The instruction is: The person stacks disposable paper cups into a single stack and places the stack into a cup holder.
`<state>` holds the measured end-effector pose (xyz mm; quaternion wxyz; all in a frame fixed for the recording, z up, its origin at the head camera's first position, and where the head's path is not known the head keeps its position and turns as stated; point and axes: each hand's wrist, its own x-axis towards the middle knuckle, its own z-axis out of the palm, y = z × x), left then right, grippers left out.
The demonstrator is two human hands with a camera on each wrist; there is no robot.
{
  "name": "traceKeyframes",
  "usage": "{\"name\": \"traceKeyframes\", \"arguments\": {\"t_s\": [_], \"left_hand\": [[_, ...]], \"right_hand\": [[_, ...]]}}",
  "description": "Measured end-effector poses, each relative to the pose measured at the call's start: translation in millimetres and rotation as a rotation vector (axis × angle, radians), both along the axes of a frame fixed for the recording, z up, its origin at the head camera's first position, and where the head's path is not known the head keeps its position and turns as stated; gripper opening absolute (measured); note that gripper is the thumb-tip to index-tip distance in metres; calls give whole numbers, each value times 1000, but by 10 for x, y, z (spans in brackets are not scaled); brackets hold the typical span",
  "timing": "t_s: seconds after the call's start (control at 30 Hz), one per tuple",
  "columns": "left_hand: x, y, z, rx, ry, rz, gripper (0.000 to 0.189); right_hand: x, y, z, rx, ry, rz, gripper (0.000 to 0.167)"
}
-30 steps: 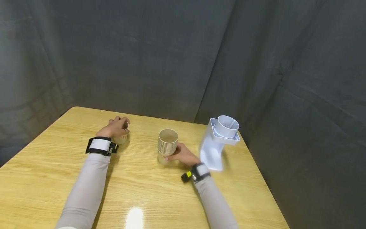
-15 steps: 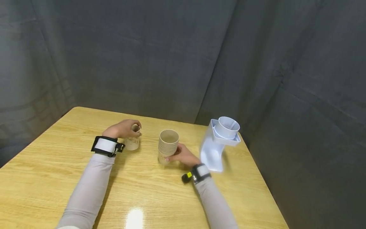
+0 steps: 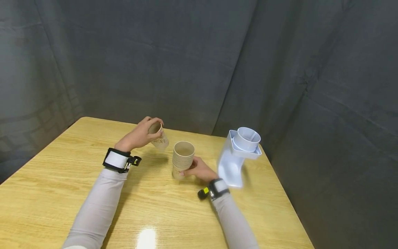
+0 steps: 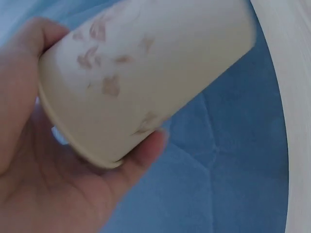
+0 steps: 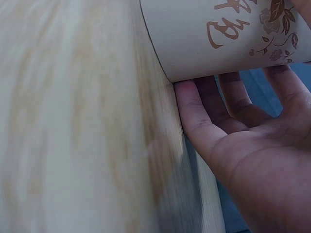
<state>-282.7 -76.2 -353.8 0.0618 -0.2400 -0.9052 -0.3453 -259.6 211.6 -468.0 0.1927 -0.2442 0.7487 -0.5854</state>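
In the head view my left hand (image 3: pixel 141 134) grips a single paper cup (image 3: pixel 160 141) near its rim and holds it tilted above the table. The left wrist view shows thumb and fingers on either side of that cup (image 4: pixel 141 73), which has a faded brown leaf print. My right hand (image 3: pixel 200 168) holds a stack of nested paper cups (image 3: pixel 182 159) low on its side; the stack stands upright on the table. Up close in the right wrist view, fingertips touch the bottom cup (image 5: pixel 228 39), printed with brown flowers and lettering.
A white plastic stand (image 3: pixel 231 162) with a round ring on top (image 3: pixel 247 139) stands right of the right hand. The wooden table (image 3: pixel 161 204) reaches back to a dark grey curtain (image 3: pixel 149 69).
My left hand has carried its cup from the left towards the stack, lifting it off the table and tilting it. The right hand and the stack have stayed put.
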Motion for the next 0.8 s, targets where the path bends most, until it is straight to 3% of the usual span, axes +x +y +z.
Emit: {"name": "traceKeyframes", "arguments": {"t_s": [0.33, 0.6, 0.8], "left_hand": [[54, 129, 106, 229, 177, -55, 35], [149, 269, 196, 374, 240, -192, 34], [196, 358, 210, 400, 254, -272, 37]], "right_hand": [[-7, 1, -4, 14, -2, -4, 62], [-13, 10, 14, 19, 7, 2, 61], [-24, 14, 15, 34, 16, 2, 60]]}}
